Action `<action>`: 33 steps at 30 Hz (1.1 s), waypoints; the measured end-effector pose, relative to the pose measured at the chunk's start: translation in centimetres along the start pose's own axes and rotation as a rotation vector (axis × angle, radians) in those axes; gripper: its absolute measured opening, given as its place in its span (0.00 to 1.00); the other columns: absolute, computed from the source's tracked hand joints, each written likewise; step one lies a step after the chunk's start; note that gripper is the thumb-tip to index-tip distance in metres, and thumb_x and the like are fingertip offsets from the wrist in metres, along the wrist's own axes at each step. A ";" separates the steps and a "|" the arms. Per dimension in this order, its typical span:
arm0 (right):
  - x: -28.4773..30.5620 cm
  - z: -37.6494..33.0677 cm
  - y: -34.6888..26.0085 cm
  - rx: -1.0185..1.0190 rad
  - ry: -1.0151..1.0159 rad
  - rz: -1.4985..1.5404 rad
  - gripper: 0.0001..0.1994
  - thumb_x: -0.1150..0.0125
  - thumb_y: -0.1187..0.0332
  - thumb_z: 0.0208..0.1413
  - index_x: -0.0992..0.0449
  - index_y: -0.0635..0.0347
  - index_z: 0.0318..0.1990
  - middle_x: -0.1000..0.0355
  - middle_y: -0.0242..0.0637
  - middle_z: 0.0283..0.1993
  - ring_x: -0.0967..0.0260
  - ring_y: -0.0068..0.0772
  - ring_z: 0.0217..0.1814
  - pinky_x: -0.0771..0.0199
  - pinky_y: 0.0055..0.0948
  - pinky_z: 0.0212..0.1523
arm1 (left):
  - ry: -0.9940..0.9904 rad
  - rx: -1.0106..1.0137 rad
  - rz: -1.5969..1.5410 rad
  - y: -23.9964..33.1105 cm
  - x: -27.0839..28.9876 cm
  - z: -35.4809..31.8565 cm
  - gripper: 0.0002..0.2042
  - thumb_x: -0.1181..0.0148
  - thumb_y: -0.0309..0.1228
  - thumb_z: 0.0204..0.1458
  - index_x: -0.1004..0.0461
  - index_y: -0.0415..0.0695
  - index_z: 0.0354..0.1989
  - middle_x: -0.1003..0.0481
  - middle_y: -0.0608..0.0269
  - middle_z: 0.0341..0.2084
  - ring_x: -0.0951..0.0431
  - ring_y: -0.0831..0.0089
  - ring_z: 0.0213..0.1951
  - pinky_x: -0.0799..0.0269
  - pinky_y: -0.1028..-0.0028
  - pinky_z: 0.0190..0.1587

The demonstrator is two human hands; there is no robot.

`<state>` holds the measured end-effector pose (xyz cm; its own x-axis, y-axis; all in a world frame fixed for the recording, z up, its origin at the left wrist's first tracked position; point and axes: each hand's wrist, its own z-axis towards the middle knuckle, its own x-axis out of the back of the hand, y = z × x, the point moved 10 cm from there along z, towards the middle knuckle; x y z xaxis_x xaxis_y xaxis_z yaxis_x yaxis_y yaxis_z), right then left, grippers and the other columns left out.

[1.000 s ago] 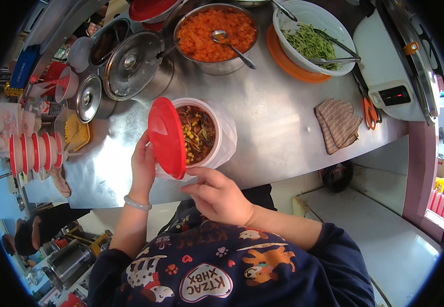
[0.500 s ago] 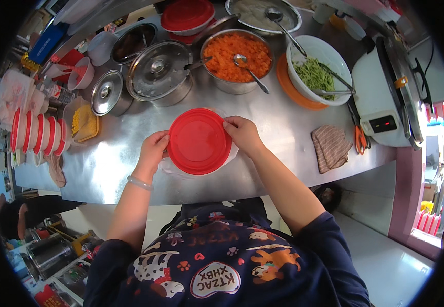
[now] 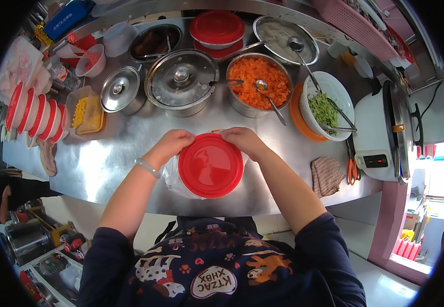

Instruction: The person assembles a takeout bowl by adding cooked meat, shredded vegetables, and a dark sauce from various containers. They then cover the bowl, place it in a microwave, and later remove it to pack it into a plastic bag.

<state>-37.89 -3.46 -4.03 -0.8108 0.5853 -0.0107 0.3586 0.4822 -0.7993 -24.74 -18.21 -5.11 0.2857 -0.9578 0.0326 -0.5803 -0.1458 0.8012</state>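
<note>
A round red plastic lid (image 3: 210, 166) lies in front of me at the near part of the steel counter. Whatever it covers is hidden beneath it. Thin clear plastic film or a bag (image 3: 173, 179) spreads under the lid and shows at its left and near edges. My left hand (image 3: 173, 144), with a pale bangle at the wrist, is closed at the lid's far left rim. At the far right rim my right hand (image 3: 245, 141) is closed too, thumb and fingers pressed at the edge. The fingertips of both hands are partly hidden.
Behind stand a lidded steel pot (image 3: 181, 94), a pot of chopped orange carrot (image 3: 255, 105) and a white bowl of green shreds (image 3: 329, 84). To the right are a folded cloth (image 3: 326, 176), orange-handled scissors (image 3: 353, 171) and a white electric cooker (image 3: 378, 135). Stacked red-lidded bowls (image 3: 37, 115) lean at left.
Both hands have moved from the lid's left and right sides to its far rim. More clear plastic shows at the left. The whole view has shifted slightly.
</note>
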 end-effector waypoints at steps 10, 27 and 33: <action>-3.2 3.7 -1.7 0.054 -0.147 -0.370 0.13 0.41 0.66 0.56 0.21 0.66 0.43 0.23 0.36 0.38 0.27 0.26 0.36 0.25 0.26 0.39 | -0.025 -0.075 0.239 3.2 -1.8 3.1 0.10 0.44 0.31 0.56 0.22 0.36 0.37 0.23 0.63 0.30 0.25 0.77 0.32 0.28 0.76 0.36; 1.9 -3.9 1.9 -0.077 -0.030 -0.299 0.13 0.45 0.65 0.61 0.22 0.65 0.46 0.25 0.31 0.33 0.32 0.20 0.30 0.29 0.23 0.34 | 0.089 0.116 -0.113 -4.1 0.3 -5.0 0.13 0.47 0.35 0.61 0.26 0.36 0.41 0.23 0.62 0.32 0.22 0.74 0.32 0.23 0.71 0.37; 2.3 -5.3 4.0 -0.043 0.011 -0.084 0.15 0.45 0.63 0.62 0.25 0.66 0.47 0.26 0.32 0.32 0.31 0.22 0.29 0.26 0.23 0.33 | 0.109 0.118 -0.194 -4.9 -0.2 -6.9 0.12 0.47 0.35 0.61 0.27 0.37 0.40 0.24 0.61 0.34 0.21 0.72 0.33 0.22 0.70 0.38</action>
<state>-35.92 3.27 -4.06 -0.8334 0.5491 0.0621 0.3097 0.5573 -0.7704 -16.68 -15.60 -4.96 0.4776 -0.8774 -0.0458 -0.5896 -0.3587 0.7237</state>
